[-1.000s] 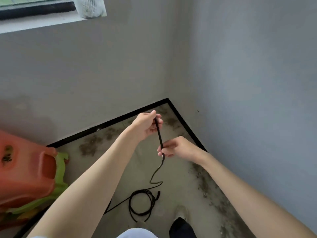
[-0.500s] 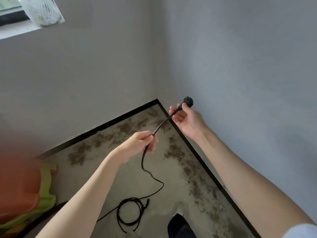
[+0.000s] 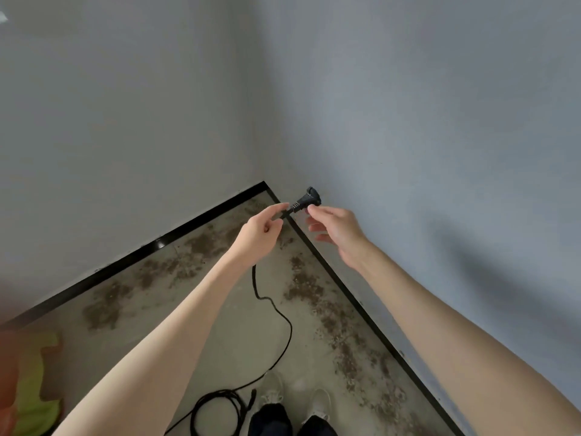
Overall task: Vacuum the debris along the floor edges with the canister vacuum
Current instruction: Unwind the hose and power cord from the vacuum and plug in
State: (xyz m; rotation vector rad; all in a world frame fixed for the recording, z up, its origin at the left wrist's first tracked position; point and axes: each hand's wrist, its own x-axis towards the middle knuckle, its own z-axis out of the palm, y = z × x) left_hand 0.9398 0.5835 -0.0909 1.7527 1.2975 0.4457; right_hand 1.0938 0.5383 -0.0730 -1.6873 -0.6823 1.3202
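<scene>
A black power cord rises from a loose coil on the floor up to its black plug, which is held in the air near the room corner. My left hand pinches the cord just behind the plug. On the plug's right, my right hand has relaxed, spread fingers, and one fingertip is at the plug's underside. Brown debris lies along the right wall's black skirting, and more debris lies along the left wall. The canister vacuum is out of view.
Two grey walls meet at the corner, edged by a black skirting strip. Blurred orange and green plastic stools sit at the left edge. My feet in pale shoes stand beside the coil.
My left hand slid up the cord to just behind the plug. My right hand opened and no longer grips the plug. The view turned right, and the window left the frame.
</scene>
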